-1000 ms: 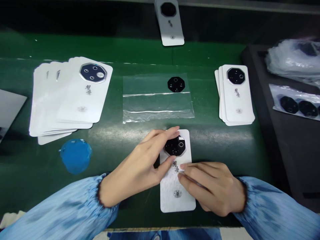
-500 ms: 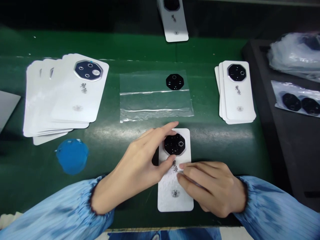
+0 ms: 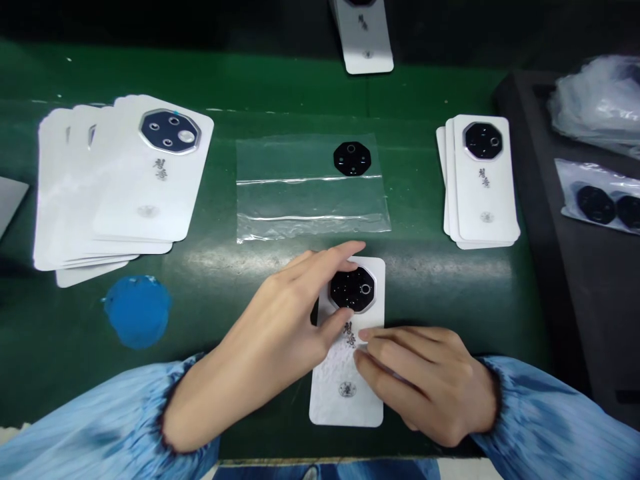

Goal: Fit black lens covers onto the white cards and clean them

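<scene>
A white phone back cover (image 3: 345,393) lies on the green mat (image 3: 450,300) in front of me. Its black octagonal camera lens piece (image 3: 352,289) sits near the top. My left hand (image 3: 280,333) curls around that lens piece, with index finger above and thumb below it, pinching its edges. My right hand (image 3: 420,377) lies on the cover's right side with fingers together, pressing it flat. Beyond the cover is a clear plastic film (image 3: 310,200) carrying one more black lens piece (image 3: 352,159).
A fanned stack of white covers with bluish lens areas (image 3: 120,187) lies at left. A smaller stack with black lenses (image 3: 480,187) lies at right. A blue film scrap (image 3: 136,311), another cover at the far edge (image 3: 367,40) and bagged lens pieces (image 3: 600,200) on a dark tray.
The view has shifted slightly; the cover under my hands has tilted a little. Both hands keep the same hold on the cover and lens piece.
</scene>
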A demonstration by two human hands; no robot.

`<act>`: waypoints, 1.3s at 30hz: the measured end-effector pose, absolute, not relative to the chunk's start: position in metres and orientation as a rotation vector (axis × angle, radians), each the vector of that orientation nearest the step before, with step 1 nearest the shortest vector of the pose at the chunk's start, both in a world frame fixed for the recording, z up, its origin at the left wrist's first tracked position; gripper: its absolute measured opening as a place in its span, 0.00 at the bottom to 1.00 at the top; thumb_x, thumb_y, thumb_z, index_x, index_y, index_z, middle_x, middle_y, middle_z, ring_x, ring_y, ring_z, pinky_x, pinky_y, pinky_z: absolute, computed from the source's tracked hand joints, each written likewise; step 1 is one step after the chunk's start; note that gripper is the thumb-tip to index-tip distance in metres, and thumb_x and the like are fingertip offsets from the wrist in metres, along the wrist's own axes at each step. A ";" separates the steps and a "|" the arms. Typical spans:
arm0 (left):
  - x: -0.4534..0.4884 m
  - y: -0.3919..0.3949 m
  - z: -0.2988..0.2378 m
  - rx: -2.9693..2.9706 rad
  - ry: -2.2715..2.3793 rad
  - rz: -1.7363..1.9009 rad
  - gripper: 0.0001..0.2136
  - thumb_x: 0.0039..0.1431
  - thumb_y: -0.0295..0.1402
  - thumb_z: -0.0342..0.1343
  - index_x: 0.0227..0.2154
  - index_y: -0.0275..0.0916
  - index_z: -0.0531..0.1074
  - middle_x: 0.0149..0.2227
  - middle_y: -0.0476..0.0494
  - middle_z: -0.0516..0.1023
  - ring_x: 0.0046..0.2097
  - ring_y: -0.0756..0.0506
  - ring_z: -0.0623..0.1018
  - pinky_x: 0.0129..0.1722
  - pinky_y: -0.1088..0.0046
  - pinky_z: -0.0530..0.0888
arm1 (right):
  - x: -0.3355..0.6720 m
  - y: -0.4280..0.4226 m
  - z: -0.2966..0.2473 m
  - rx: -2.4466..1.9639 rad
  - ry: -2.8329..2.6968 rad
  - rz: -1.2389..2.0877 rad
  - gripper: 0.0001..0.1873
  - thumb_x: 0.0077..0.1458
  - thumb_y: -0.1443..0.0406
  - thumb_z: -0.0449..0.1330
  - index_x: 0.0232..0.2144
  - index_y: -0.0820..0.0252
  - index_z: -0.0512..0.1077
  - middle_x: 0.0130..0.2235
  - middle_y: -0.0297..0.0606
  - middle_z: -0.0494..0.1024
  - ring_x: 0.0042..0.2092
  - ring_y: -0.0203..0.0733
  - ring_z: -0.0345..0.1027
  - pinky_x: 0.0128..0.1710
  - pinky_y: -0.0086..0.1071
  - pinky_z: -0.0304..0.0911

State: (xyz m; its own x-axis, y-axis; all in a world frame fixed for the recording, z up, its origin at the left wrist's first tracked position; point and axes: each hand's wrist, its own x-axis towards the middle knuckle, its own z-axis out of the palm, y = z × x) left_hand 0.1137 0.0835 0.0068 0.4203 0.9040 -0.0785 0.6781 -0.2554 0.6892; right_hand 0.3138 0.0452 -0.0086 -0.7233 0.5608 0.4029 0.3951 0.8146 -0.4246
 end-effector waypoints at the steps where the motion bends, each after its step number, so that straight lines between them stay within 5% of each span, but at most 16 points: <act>1: 0.114 0.083 0.007 2.019 1.336 0.443 0.30 0.53 0.25 0.60 0.58 0.45 0.61 0.48 0.51 0.76 0.46 0.49 0.76 0.46 0.74 0.74 | 0.314 0.045 -0.009 -0.705 -2.472 0.425 0.17 0.62 0.74 0.45 0.34 0.68 0.74 0.34 0.42 0.79 0.37 0.42 0.74 0.37 0.31 0.70; 39: 0.115 0.085 0.010 2.046 1.304 0.382 0.31 0.54 0.21 0.58 0.60 0.45 0.58 0.49 0.49 0.75 0.47 0.47 0.75 0.45 0.71 0.75 | 0.314 0.045 -0.008 -0.700 -2.463 0.442 0.17 0.62 0.74 0.45 0.35 0.68 0.74 0.33 0.42 0.79 0.39 0.42 0.75 0.39 0.31 0.72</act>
